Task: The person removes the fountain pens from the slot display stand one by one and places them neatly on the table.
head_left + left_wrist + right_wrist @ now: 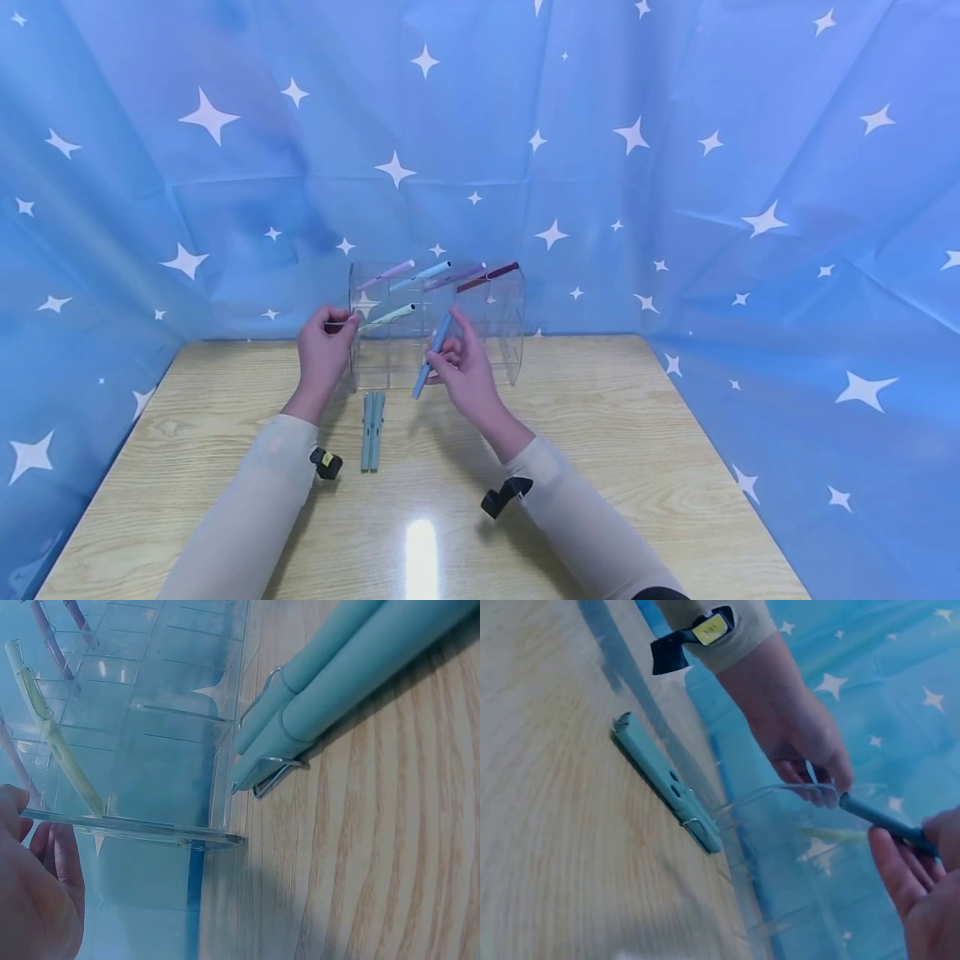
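A clear acrylic pen rack [390, 360] with small compartments stands at the back of the table. My left hand [324, 350] grips its left side wall, thumb on one side and fingers on the other. In front of the rack, my right hand [467, 371] pinches a blue pen [432, 357], tilted with its upper end toward the rack. A pale green pen [390, 317] lies slanted in a lower row. Along the top row rest a pink pen [386, 275], a light blue pen [420, 276], a purple pen [455, 277] and a dark red pen [488, 277].
Two teal pens [300, 712] with metal clips lie side by side on the wooden table [600, 450], just before the rack's left part. A blue curtain [480, 108] with white stars hangs close behind the rack and along both sides.
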A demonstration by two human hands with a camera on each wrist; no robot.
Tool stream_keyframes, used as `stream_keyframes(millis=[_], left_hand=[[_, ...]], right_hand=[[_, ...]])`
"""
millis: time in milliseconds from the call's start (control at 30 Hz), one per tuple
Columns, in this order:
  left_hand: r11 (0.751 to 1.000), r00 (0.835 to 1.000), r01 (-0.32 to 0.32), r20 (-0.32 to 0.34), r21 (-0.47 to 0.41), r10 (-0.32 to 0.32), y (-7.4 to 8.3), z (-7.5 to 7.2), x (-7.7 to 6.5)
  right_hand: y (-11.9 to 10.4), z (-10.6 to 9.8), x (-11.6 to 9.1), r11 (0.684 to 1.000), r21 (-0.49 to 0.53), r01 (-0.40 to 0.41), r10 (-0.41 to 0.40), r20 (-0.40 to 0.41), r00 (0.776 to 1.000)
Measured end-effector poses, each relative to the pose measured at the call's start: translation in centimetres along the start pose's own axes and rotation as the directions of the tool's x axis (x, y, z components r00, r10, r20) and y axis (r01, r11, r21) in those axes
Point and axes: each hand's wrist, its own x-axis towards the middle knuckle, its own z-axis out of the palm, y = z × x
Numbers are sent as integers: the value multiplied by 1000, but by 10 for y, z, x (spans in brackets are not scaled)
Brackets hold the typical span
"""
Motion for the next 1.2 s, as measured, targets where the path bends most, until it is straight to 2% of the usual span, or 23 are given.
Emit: stream_keyframes(millis=[300,833,1200], left_hand=[[1000,1000,-4,1,-6,4,-4,0,1],[1000,1000,-9,5,0,9,-1,-1,1],[1000,1000,-4,3,-3,4,-2,-1,2]], right_hand=[[4,4,-10,998,8,-57,57,56,997],[15,19,-29,989,-57,-135,142,149,978],[25,29,-37,968,-112,-226,245,205,948]])
